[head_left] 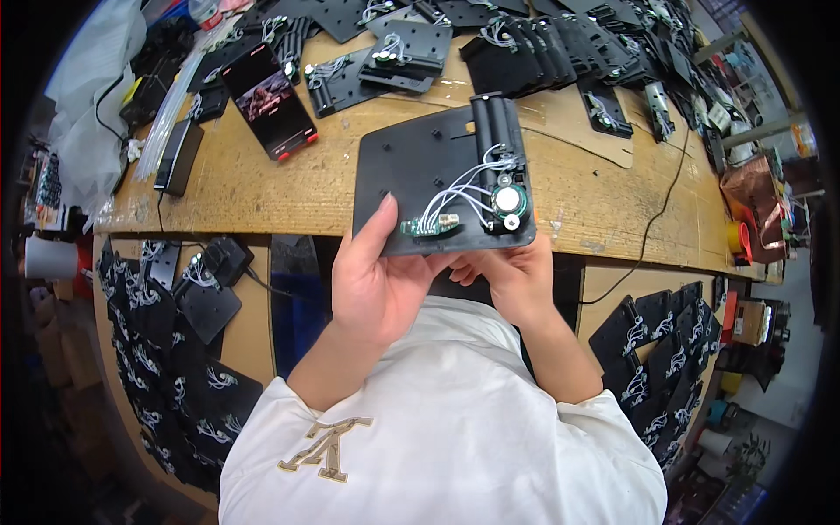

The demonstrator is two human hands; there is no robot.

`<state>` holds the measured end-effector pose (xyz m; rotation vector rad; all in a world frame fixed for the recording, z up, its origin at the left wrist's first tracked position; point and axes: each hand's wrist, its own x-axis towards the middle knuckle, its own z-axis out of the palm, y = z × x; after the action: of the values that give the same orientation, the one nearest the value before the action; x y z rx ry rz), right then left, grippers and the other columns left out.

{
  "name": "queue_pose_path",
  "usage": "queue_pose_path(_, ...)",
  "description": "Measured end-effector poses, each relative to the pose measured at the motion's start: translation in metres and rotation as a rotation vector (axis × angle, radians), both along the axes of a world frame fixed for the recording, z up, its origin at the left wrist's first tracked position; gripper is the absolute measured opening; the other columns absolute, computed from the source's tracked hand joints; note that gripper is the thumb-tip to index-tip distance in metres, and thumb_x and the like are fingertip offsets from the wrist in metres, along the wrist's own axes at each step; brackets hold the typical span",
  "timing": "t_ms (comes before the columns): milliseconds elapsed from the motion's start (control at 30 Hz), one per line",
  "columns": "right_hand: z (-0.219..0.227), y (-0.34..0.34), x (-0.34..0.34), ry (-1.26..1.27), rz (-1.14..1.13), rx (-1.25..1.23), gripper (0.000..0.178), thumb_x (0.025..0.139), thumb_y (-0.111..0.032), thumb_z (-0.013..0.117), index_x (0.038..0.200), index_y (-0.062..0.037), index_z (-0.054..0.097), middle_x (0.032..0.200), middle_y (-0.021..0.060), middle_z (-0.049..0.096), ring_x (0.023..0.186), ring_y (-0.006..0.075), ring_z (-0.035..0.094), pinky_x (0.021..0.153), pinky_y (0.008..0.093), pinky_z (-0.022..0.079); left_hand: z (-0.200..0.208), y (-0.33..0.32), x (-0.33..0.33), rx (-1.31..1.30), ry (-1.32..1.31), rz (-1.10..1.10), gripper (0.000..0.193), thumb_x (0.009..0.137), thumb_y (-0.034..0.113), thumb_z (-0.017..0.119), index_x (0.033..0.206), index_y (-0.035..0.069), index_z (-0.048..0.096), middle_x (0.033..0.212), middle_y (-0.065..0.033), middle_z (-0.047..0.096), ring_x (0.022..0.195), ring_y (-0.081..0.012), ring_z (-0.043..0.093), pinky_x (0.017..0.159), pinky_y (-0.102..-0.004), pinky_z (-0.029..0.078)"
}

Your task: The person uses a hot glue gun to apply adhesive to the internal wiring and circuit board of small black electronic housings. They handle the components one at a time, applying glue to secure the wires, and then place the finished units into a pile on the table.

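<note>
A flat black plastic panel (411,162) is held up in front of me, over the near edge of the table. White wires (459,197) run across it from a small green circuit board (429,226) to a round silver part (507,201) at its right side. A black tubular part stands along the panel's upper right. My left hand (381,280) grips the lower left corner, thumb on the face and fingers behind. Below the lower right edge is my right hand (516,271), its fingers curled at the panel's underside; their tips are partly hidden.
A phone (269,101) with a lit screen stands on the wooden table (315,197), with a black box (179,157) to its left. Similar wired panels (402,52) are piled along the back. Cardboard boxes of panels flank me at left (258,324) and right (604,306). A cable (656,210) crosses the table's right.
</note>
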<state>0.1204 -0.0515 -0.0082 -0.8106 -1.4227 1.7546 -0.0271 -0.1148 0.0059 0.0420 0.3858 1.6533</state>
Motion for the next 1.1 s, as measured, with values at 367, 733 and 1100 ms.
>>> queue_pose_path(367,0.018,-0.006,0.055,-0.012,-0.245,0.322,0.010,0.087,-0.004,0.065,0.091,0.0050,0.066,0.077,0.0086,0.069,0.071,0.0106,0.067,0.061,0.0240,0.054,-0.028,0.021,0.044,0.052,0.242,-0.168,0.044,0.102,0.036,0.041,0.125,0.001,0.054,0.124,-0.0155,0.059,0.116,-0.0255,0.055,0.102,-0.0391,0.039)
queue_pose_path(733,0.029,-0.171,0.375,-0.052,-1.966,0.293,0.012,0.085,-0.009,0.058,0.073,-0.0082,0.061,0.061,-0.0033,0.048,0.050,0.0060,0.043,0.045,0.0221,0.034,-0.016,0.041,0.144,0.687,0.941,-0.454,0.036,0.079,-0.012,0.064,0.112,-0.002,0.054,0.138,-0.0303,0.043,0.113,-0.0288,0.060,0.099,-0.0370,0.045)
queue_pose_path(1100,-0.066,-0.706,0.577,-0.717,-2.334,-0.603,0.021,0.094,-0.008,0.052,0.108,-0.0007,0.066,0.095,0.0074,0.068,0.085,0.0174,0.063,0.076,0.0332,0.051,-0.063,0.090,0.156,0.619,1.127,-0.553,0.013,0.093,-0.007,0.053,0.105,-0.001,0.052,0.120,-0.0221,0.058,0.094,-0.0204,0.064,0.091,-0.0302,0.050)
